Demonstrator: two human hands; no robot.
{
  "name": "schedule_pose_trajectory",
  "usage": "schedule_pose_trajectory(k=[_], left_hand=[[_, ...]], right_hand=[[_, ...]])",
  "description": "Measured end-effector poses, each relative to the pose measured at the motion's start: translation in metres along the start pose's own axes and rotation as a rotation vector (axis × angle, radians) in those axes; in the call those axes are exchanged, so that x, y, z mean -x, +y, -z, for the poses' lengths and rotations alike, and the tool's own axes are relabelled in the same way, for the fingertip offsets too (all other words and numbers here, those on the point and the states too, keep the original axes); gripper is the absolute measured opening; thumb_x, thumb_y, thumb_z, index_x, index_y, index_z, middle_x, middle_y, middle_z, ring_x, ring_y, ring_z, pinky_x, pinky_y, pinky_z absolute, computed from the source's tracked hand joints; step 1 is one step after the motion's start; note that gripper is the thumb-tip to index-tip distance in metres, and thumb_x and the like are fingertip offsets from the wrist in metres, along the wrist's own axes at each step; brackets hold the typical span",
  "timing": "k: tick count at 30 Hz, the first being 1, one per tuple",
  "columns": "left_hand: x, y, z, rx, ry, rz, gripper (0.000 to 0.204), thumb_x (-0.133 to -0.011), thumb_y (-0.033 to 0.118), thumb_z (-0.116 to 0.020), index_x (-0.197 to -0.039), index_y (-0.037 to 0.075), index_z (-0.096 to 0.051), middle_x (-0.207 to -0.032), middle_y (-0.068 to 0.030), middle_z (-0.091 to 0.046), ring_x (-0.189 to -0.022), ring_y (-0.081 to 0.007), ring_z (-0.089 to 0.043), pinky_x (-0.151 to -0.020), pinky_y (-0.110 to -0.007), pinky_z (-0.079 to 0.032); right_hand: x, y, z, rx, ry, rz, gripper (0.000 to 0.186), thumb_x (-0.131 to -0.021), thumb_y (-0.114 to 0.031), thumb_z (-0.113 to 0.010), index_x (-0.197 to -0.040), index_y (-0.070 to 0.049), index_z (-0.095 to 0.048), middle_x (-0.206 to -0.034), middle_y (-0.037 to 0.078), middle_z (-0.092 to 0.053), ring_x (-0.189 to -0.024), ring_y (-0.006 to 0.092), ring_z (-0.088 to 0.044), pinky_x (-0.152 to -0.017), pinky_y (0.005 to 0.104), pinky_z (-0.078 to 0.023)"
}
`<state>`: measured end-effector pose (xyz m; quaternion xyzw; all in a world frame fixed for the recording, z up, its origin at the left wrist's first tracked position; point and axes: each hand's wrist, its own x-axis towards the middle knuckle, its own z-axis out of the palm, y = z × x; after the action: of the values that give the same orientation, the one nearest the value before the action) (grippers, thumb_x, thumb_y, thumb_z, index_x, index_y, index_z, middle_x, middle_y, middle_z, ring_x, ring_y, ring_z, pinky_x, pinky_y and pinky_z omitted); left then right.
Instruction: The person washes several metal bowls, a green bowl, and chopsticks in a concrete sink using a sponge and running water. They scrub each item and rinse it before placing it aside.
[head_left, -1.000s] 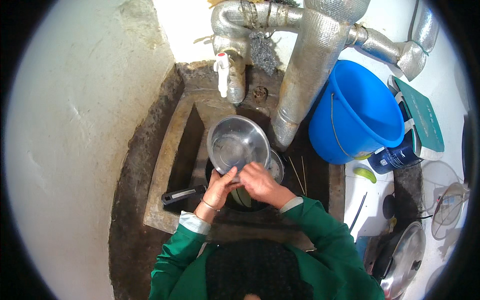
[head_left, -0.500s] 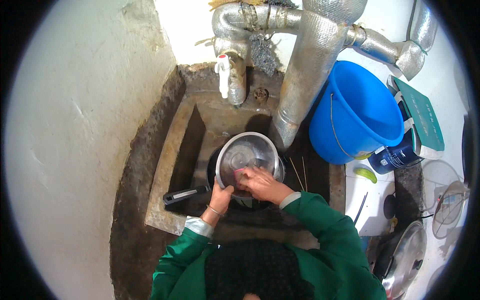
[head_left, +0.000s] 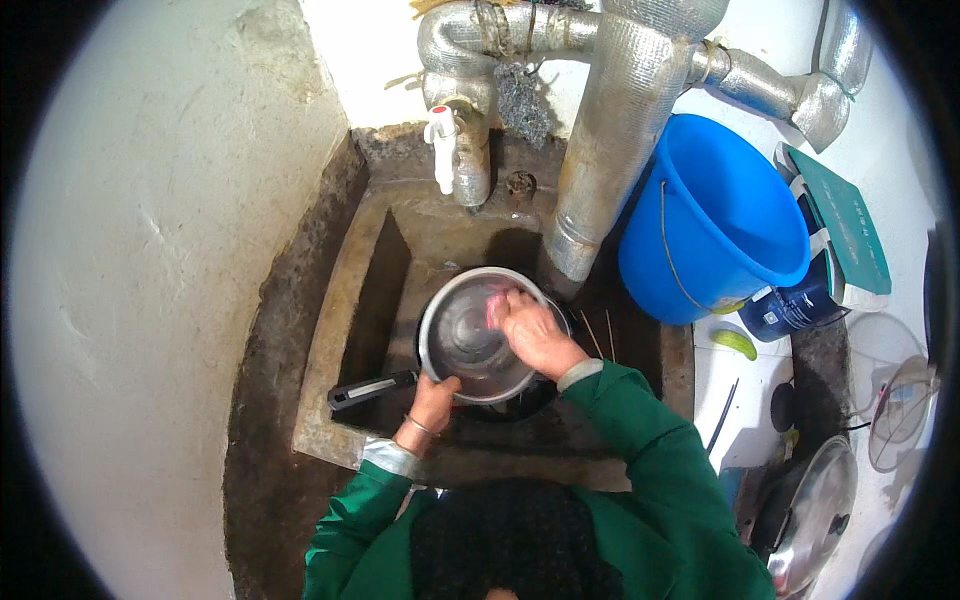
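"So, how do we have things, nearest first?"

"Our left hand (head_left: 433, 402) is clamped on the near left rim of the steel bowl (head_left: 465, 335), thumb at the edge, other fingers mostly hidden."

"Where's the bowl, and how does it handle?"

"Over the black-handled pan (head_left: 372, 390) in the rough sink (head_left: 325, 370); we can't tell whether they touch. We judge the bowl light, stiff and hard to break, but slippery if wet, so the rim is our best hold."

"And our right hand (head_left: 541, 335)?"

"Its fingers are bunched on a small pink thing (head_left: 496, 309) inside the bowl. It's blurred; we guess it's soft, best gripped whole."

"Farther off?"

"We see the white tap (head_left: 442, 150), well apart from both hands."
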<state>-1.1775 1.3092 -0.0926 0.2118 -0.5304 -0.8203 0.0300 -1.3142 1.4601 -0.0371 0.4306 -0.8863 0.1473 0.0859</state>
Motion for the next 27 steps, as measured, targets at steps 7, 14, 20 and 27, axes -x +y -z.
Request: schedule_pose_trajectory(k=[7,14,20,27], left_hand=[[-0.005,0.015,-0.001,-0.285,-0.006,-0.291,0.062,-0.068,-0.009,-0.049,-0.127,0.000,-0.034,-0.112,-0.0079,-0.051,-0.097,-0.0179,-0.052,-0.081,-0.029,-0.045],[-0.017,0.047,0.025,-0.818,0.260,-0.801,0.077,-0.068,-0.013,-0.045,-0.138,-0.001,-0.014,-0.128,-0.0243,-0.035,-0.118,-0.0362,-0.039,-0.101,-0.037,-0.031],[-0.008,0.011,-0.006,0.038,-0.169,-0.028,0.049,-0.075,-0.004,-0.049,-0.123,0.001,-0.040,-0.116,-0.0094,-0.051,-0.101,-0.0191,-0.053,-0.083,-0.031,-0.046],[-0.029,-0.011,-0.049,0.018,-0.447,0.353,0.073,-0.081,0.016,-0.065,-0.132,-0.004,-0.018,-0.122,-0.0160,-0.043,-0.108,-0.0263,-0.049,-0.081,-0.042,-0.050]], right_hand=[[0.027,-0.029,-0.022,-0.620,-0.114,0.219,0.020,-0.071,-0.001,-0.057,-0.090,-0.006,-0.053,-0.087,0.015,-0.053,-0.088,0.0343,-0.053,-0.073,0.0433,-0.044],[0.052,0.012,-0.012,-0.717,-0.152,-0.337,0.017,-0.079,-0.014,-0.060,-0.091,-0.003,-0.055,-0.094,0.014,-0.060,-0.083,0.0266,-0.060,-0.070,0.0352,-0.047],[0.074,0.004,0.028,-1.496,-0.177,-0.945,0.035,-0.084,-0.025,-0.062,-0.105,0.002,-0.056,-0.091,0.005,-0.062,-0.079,0.0155,-0.060,-0.068,0.0296,-0.049],[0.224,0.050,0.067,-1.077,0.205,-1.232,0.024,-0.082,-0.016,-0.059,-0.096,0.004,-0.060,-0.080,0.006,-0.063,-0.067,0.0149,-0.061,-0.058,0.0278,-0.051]])
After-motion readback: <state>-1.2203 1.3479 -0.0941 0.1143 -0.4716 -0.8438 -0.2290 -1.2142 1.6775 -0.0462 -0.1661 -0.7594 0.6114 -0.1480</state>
